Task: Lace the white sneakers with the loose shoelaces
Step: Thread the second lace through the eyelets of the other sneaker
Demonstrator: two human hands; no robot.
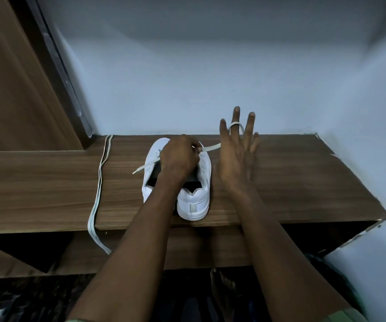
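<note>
One shoelace (210, 148) between left hand (179, 156) and right hand (236, 156)

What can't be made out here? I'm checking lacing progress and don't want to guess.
- Eyelets of the sneakers: head view, covered by the left hand, so laced rows can't be counted.
- Left sneaker: mostly behind the left forearm.
- Lace beyond the right hand: it loops a finger; its end is hidden.
- Spare lace: hangs off the shelf, its tip lost in blur.
</note>
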